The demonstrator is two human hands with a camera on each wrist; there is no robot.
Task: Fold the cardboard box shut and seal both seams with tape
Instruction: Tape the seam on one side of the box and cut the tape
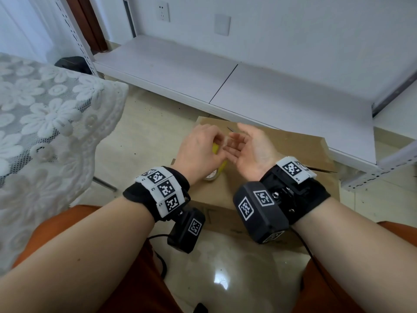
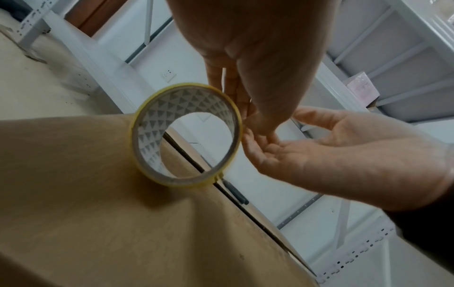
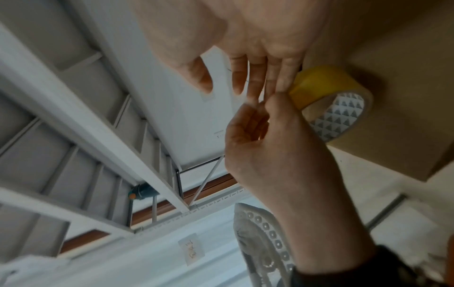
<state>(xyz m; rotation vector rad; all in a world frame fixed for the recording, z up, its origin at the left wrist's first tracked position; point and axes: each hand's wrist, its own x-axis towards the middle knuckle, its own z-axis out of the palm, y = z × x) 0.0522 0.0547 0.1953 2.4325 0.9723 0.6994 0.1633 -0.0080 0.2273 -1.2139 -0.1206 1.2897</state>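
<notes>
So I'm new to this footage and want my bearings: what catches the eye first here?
The two hands meet above the cardboard box: the left hand with fingers curled in, the right hand palm-up and relaxed, fingertips touching. Just under them a yellow tape roll stands on edge on the box top. A lace-covered table fills the left side.

We see soft, even daylight on the white wall (image 1: 293,41) at 12 o'clock. Glare spots the glossy floor (image 1: 222,282) at 6 o'clock. Straight shelf (image 1: 225,82) edges bow toward the rims. Both wrist views are dimmer and softly blurred; the tape roll (image 2: 185,134) casts a faint shadow at 6 o'clock.
</notes>
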